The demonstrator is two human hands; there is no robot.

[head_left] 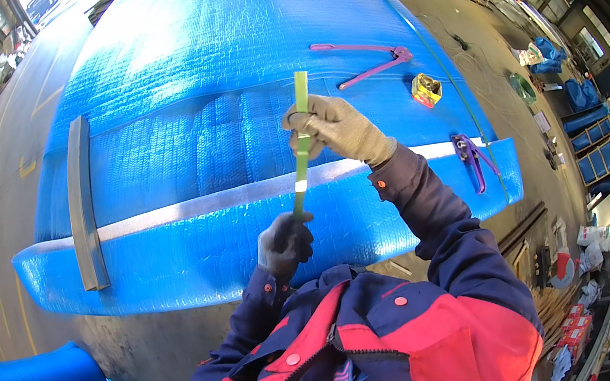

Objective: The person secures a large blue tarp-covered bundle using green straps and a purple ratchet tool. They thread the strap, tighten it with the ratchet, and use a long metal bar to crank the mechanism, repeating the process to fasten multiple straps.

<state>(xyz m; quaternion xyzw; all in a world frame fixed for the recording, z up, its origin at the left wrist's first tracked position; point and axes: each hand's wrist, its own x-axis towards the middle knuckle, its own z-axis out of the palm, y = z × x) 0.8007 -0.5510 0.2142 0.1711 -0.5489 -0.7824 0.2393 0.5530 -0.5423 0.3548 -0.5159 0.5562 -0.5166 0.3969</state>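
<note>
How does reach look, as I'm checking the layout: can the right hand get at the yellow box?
Probably yes: nothing visible lies between the right hand and the box on the blue wrap. That hand grips the strap, though, so would likely have to let go first.

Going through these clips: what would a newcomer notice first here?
The huge blue bundle, filling much of the view's middle, would probably draw the eye first. Next comes the green strap, held between the gloved left hand and right hand near the centre. Then a purple long-handled tool, lying spread open on the bundle beyond the right hand.
</note>
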